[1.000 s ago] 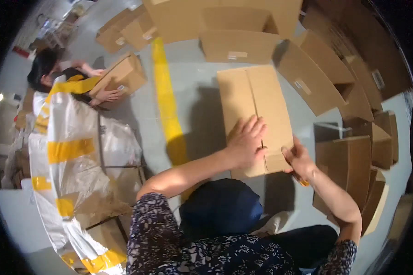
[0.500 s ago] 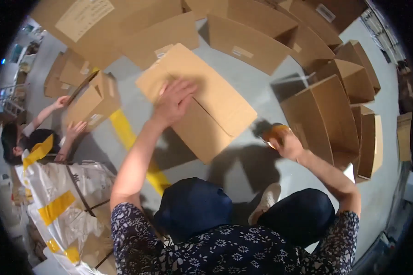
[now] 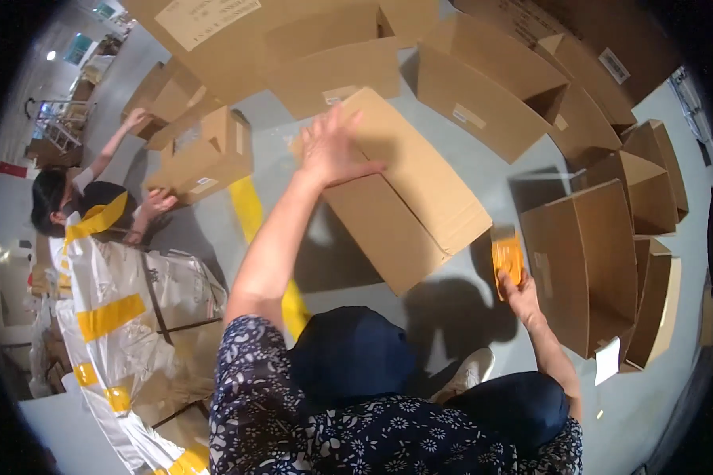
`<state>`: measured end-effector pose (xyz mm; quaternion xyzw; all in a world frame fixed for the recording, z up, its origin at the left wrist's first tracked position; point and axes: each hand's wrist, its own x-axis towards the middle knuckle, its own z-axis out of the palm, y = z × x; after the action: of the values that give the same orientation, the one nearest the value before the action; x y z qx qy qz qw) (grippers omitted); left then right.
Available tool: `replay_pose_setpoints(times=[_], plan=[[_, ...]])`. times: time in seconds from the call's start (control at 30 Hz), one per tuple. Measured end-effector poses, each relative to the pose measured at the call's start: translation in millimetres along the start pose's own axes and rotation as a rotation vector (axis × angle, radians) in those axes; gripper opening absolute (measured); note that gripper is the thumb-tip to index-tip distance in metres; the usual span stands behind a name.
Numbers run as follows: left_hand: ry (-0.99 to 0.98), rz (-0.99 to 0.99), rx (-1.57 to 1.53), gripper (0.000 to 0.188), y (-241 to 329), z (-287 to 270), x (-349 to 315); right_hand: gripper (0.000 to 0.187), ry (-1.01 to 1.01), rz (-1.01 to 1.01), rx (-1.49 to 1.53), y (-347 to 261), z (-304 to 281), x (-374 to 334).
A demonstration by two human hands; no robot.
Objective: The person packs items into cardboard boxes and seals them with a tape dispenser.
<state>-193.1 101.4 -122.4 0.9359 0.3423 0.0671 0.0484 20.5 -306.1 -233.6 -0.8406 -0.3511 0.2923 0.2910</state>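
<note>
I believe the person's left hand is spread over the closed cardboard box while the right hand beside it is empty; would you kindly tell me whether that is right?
Not quite: the right hand is not empty. The head view shows it holding an orange tool, apparently a tape dispenser. The left hand is indeed spread over the closed cardboard box.

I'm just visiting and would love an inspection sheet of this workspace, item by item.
Surface: grey floor with a yellow line.
Job's things: cardboard box, top flaps meeting at a seam; orange item, exact kind unclear.
Clutter: open cartons ahead and at right; white scrap near them.
Hands: left hand spread over the box, contact unclear; right hand holds the orange item.
Cables: nothing seen.
Surroundings: wrapped stack at left; co-worker's hand beside another carton.
</note>
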Motion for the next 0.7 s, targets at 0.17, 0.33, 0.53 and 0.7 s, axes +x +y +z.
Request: replay_pose_setpoints(times=[0.17,0.33,0.53,0.7], plan=[[-0.039,-0.232,-0.002,0.106,32,-2,-70,0.034,0.107,0.010,0.680,-113,-75,-11],[0.020,-0.364,-0.046,0.100,47,-6,-96,0.055,-0.245,0.017,0.870,-174,-85,-11],[-0.025,-0.399,-0.173,0.089,50,-11,-95,0.049,-0.592,-0.036,0.773,-191,-41,17],[0.378,-0.327,-0.122,0.067,56,1,-108,0.050,-0.623,-0.102,0.655,-192,-39,9]])
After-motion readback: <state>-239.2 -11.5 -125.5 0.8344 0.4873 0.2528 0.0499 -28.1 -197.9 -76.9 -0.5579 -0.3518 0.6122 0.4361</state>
